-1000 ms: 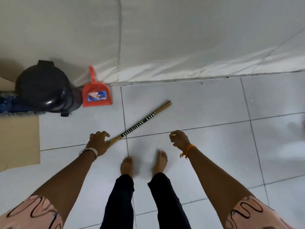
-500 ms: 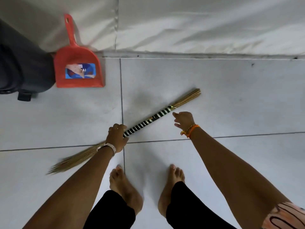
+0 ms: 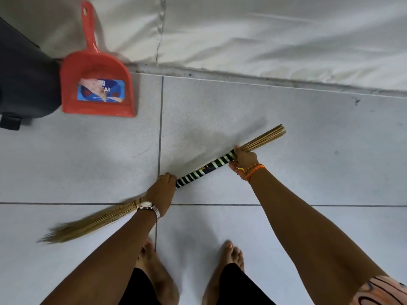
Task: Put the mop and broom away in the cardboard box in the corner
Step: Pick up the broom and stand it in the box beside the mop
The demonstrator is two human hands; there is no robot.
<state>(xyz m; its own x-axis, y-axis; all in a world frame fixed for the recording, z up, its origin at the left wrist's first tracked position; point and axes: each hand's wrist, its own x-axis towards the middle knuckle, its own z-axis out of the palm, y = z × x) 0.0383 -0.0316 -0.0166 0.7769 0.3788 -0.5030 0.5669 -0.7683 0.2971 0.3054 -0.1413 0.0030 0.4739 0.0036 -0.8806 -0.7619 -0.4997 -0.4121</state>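
The broom [image 3: 204, 170] is a bundle of straw sticks with a black-and-white striped wrap around its middle, lying slantwise low over the tiled floor. Its brush end fans out at the lower left and its stick ends point up right. My left hand [image 3: 161, 190] is closed around the lower end of the striped wrap. My right hand [image 3: 244, 160] grips the upper end, just below the bare sticks. Neither the mop nor the cardboard box is in view.
A red dustpan [image 3: 97, 84] leans against the white wall at upper left, beside a black bin [image 3: 24, 80] at the left edge. My bare feet [image 3: 191, 267] stand on the grey tiles just below the broom. The wall's base [image 3: 264, 78] runs across the top.
My right hand, open beside the broom before, has closed on the upper end of the striped wrap. The view has moved closer to the floor; my left hand keeps its grip.
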